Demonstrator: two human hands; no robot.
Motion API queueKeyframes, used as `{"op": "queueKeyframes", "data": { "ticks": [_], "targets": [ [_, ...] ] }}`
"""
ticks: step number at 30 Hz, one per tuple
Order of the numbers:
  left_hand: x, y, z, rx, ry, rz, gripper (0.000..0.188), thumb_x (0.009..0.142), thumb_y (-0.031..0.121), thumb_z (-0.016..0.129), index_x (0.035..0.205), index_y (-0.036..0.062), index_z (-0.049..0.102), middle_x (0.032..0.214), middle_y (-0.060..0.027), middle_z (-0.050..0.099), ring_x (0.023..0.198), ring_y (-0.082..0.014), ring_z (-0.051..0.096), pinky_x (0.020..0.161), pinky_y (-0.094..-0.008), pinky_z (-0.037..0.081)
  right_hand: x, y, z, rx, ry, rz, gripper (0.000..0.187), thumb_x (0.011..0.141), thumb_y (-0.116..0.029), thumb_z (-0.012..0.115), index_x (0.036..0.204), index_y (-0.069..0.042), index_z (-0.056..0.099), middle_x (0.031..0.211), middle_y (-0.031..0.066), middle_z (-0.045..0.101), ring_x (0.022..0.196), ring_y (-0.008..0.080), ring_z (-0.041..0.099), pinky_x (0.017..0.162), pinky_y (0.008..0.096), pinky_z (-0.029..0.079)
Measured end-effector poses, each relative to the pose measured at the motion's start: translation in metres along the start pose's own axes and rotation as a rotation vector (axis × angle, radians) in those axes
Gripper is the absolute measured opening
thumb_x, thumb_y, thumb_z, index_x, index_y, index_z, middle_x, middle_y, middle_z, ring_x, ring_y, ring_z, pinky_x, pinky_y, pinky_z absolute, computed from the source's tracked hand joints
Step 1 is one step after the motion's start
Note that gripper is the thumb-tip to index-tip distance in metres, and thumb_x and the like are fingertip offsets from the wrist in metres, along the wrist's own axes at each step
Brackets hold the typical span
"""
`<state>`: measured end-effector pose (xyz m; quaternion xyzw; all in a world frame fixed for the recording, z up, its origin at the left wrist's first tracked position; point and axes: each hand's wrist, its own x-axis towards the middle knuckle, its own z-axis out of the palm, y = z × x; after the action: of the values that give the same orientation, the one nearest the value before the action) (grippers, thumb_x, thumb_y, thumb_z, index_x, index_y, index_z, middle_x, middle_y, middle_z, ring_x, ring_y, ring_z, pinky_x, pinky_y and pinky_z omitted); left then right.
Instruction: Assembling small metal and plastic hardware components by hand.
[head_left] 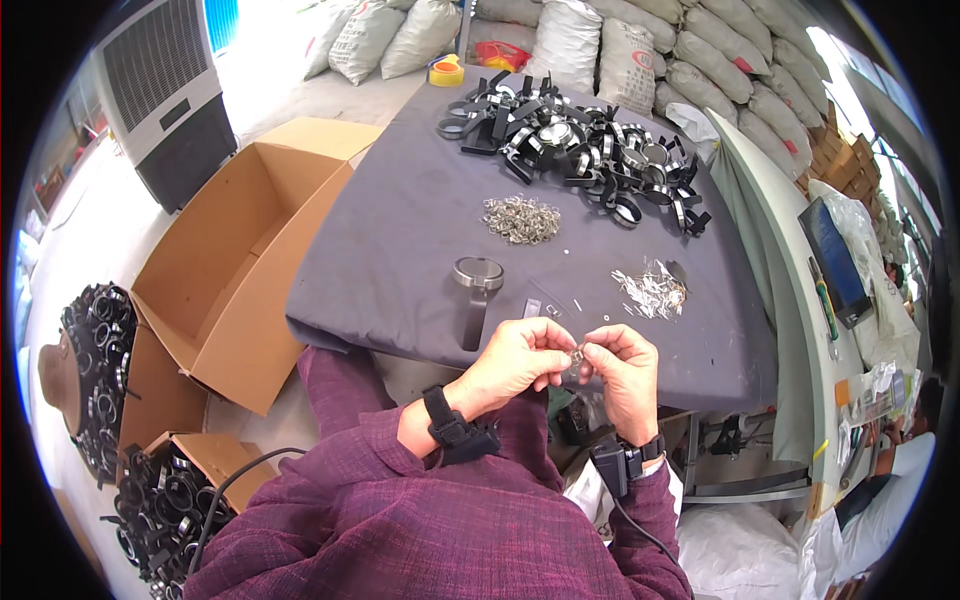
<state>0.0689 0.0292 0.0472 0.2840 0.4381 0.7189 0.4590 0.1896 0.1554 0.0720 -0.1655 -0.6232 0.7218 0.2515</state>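
Note:
Above the near edge of the grey-covered table (390,240), my left hand (520,356) and my right hand (622,372) meet fingertip to fingertip. Both are closed in a pinch on a small shiny metal piece (576,356), mostly covered by the fingers, so its exact kind is unclear. Just beyond lie a few thin loose bits and a small flat strip (532,308). Left of them is a round silver-rimmed part with a black handle (478,272). Farther off sit a heap of small metal clips (521,220) and a pile of thin white and silver pieces (652,290).
A big heap of black-handled ring parts (590,140) covers the table's far side, near a yellow tape roll (446,70). An open carton (225,300) stands left, with more black parts (165,510) below. A light partition (790,290) borders the right. Full sacks (620,60) line the back.

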Motion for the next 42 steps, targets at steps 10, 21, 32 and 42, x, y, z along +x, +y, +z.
{"op": "queueKeyframes", "data": {
  "ticks": [10,21,32,42],
  "targets": [
    [-0.002,0.001,-0.004,-0.076,0.035,-0.038,0.011,0.084,0.000,0.060,0.094,-0.0043,0.060,0.073,-0.0065,0.061,0.057,-0.0096,0.058,0.046,-0.0185,0.044,-0.001,-0.012,-0.002,-0.140,-0.129,0.064,0.011,0.084,0.000,0.062,0.094,0.004,0.063,0.074,0.0040,0.062,0.059,0.0087,0.058,0.053,0.0219,0.049],
    [-0.004,0.006,-0.007,-0.024,-0.025,-0.017,0.015,0.086,0.000,0.058,0.100,-0.0058,0.061,0.079,-0.0101,0.062,0.061,-0.0111,0.060,0.047,-0.0200,0.045,0.000,-0.003,-0.003,-0.009,-0.148,0.140,0.007,0.087,-0.005,0.060,0.089,0.002,0.061,0.075,0.0053,0.062,0.058,0.0095,0.056,0.053,0.0228,0.046],
    [-0.005,-0.004,-0.014,-0.474,-0.079,-0.182,0.019,0.089,0.006,0.054,0.105,-0.0048,0.058,0.083,-0.0132,0.063,0.062,-0.0174,0.063,0.046,-0.0214,0.047,-0.007,0.008,0.007,0.049,-0.059,0.014,0.005,0.087,-0.005,0.060,0.087,0.000,0.059,0.073,0.0036,0.059,0.057,0.0084,0.053,0.052,0.0215,0.044],
    [-0.005,-0.007,-0.010,-0.301,0.027,-0.059,0.020,0.083,0.004,0.064,0.100,-0.0025,0.057,0.079,-0.0101,0.062,0.062,-0.0142,0.062,0.044,-0.0194,0.043,-0.011,0.012,0.009,0.012,-0.021,-0.033,0.003,0.087,-0.003,0.059,0.087,0.000,0.060,0.072,0.0023,0.059,0.057,0.0090,0.053,0.053,0.0211,0.043]
  ]
}}
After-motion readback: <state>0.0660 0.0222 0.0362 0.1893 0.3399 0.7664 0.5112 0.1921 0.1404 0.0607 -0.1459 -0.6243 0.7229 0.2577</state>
